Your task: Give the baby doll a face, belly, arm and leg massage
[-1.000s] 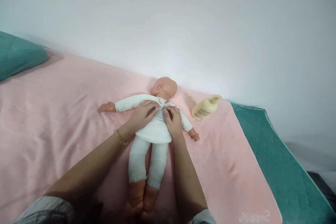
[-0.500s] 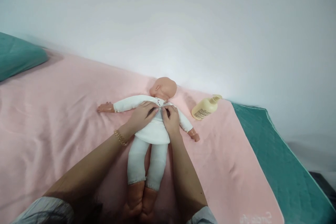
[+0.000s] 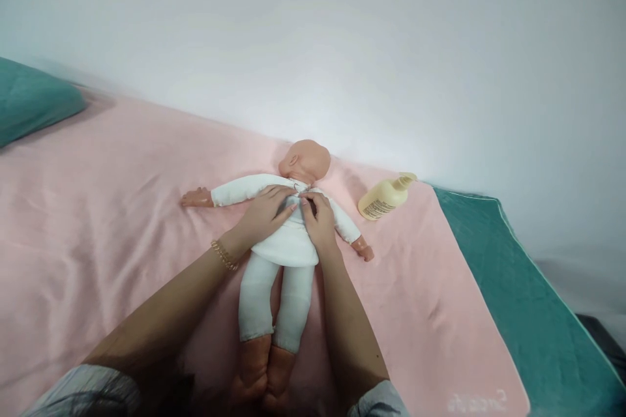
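A baby doll (image 3: pixel 284 247) with a white cloth body lies face down, its bare head (image 3: pixel 308 161) turned to the left and its arms spread. My left hand (image 3: pixel 267 215) rests on the left side of its upper back, fingers stretched toward the neck and thumb apart. On the right side of the upper back lies my right hand (image 3: pixel 320 221), its fingers slightly bent and its thumb pointing up the spine. Both sets of fingertips nearly meet below the doll's neck. Neither hand grips anything.
A yellow pump bottle (image 3: pixel 384 200) stands tilted in view to the doll's right. The pink blanket (image 3: pixel 122 208) lies under everything, over a green sheet (image 3: pixel 528 287) at right. A green pillow (image 3: pixel 36 101) is at far left, and a white wall (image 3: pixel 313 45) rises behind.
The view has shifted very slightly. My hands stay on the doll's upper back, with the fingertips a touch closer to its neck. Doll and bottle remain in place.
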`<action>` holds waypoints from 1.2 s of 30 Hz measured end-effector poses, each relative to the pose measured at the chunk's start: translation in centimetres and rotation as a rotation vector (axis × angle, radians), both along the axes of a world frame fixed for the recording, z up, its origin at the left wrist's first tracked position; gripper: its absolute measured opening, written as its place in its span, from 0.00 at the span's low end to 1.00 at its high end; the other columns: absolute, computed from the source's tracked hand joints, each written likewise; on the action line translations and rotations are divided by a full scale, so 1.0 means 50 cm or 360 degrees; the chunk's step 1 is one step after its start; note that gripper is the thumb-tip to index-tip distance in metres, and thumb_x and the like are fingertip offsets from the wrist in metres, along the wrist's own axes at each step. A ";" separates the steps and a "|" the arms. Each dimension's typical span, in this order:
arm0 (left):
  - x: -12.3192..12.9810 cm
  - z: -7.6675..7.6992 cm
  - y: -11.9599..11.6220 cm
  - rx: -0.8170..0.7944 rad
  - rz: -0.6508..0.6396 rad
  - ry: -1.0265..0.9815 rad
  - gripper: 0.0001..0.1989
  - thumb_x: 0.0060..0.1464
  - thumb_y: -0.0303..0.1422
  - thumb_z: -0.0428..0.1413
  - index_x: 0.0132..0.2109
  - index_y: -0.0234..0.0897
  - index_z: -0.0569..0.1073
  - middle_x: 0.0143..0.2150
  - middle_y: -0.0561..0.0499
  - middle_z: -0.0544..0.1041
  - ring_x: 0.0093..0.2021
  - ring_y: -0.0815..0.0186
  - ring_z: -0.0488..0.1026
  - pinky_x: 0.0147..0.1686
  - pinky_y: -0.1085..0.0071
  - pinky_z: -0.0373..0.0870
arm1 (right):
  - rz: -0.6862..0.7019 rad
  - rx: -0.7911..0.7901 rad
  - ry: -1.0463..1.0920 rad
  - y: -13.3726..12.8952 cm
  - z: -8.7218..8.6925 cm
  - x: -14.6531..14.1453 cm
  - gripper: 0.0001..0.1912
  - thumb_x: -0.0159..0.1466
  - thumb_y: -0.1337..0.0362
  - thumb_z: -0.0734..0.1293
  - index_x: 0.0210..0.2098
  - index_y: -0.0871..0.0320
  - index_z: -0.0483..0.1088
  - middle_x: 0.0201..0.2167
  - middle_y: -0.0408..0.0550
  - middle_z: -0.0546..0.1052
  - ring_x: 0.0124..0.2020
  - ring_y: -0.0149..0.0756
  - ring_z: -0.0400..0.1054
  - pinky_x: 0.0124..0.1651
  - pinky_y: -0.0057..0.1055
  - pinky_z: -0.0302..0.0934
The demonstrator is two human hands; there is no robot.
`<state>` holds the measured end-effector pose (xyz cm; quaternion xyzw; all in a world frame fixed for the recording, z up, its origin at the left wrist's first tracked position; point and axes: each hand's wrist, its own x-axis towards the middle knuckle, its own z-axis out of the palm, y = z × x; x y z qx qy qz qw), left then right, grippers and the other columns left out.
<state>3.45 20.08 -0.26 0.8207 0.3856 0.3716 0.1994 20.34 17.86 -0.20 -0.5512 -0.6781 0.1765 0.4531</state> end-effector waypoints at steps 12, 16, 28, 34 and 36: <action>0.002 0.006 -0.004 -0.0002 0.0030 -0.0005 0.19 0.67 0.41 0.46 0.53 0.35 0.73 0.54 0.43 0.77 0.56 0.56 0.69 0.60 0.56 0.62 | 0.0013 0.0030 -0.0047 0.004 -0.010 0.002 0.09 0.68 0.62 0.60 0.40 0.55 0.71 0.41 0.50 0.77 0.47 0.41 0.68 0.54 0.39 0.60; 0.004 0.002 -0.008 0.0035 0.0073 -0.0048 0.20 0.67 0.41 0.45 0.57 0.33 0.70 0.57 0.42 0.75 0.59 0.57 0.68 0.62 0.56 0.61 | -0.0021 0.0079 -0.0057 -0.001 -0.013 0.003 0.12 0.68 0.62 0.60 0.48 0.55 0.70 0.50 0.52 0.75 0.55 0.42 0.65 0.60 0.41 0.57; 0.002 -0.004 -0.001 -0.0008 0.0049 0.0056 0.21 0.66 0.43 0.46 0.56 0.33 0.70 0.55 0.41 0.75 0.58 0.54 0.68 0.61 0.54 0.61 | 0.0031 -0.0032 -0.0170 0.006 -0.009 0.001 0.15 0.68 0.63 0.59 0.50 0.56 0.73 0.52 0.53 0.76 0.56 0.44 0.66 0.61 0.43 0.56; 0.002 -0.004 -0.002 -0.0024 0.0060 0.0022 0.21 0.66 0.43 0.46 0.56 0.33 0.70 0.55 0.41 0.75 0.58 0.54 0.68 0.60 0.54 0.61 | 0.0045 -0.0037 -0.0156 0.004 -0.007 0.001 0.15 0.69 0.62 0.59 0.50 0.57 0.73 0.52 0.54 0.76 0.56 0.44 0.66 0.62 0.42 0.56; 0.001 -0.002 -0.005 -0.0038 0.0059 -0.0021 0.21 0.66 0.42 0.46 0.56 0.34 0.69 0.56 0.41 0.75 0.58 0.54 0.68 0.61 0.54 0.61 | 0.0041 -0.0017 -0.0112 -0.001 -0.007 0.002 0.16 0.69 0.61 0.59 0.51 0.56 0.72 0.52 0.53 0.76 0.57 0.43 0.65 0.62 0.42 0.56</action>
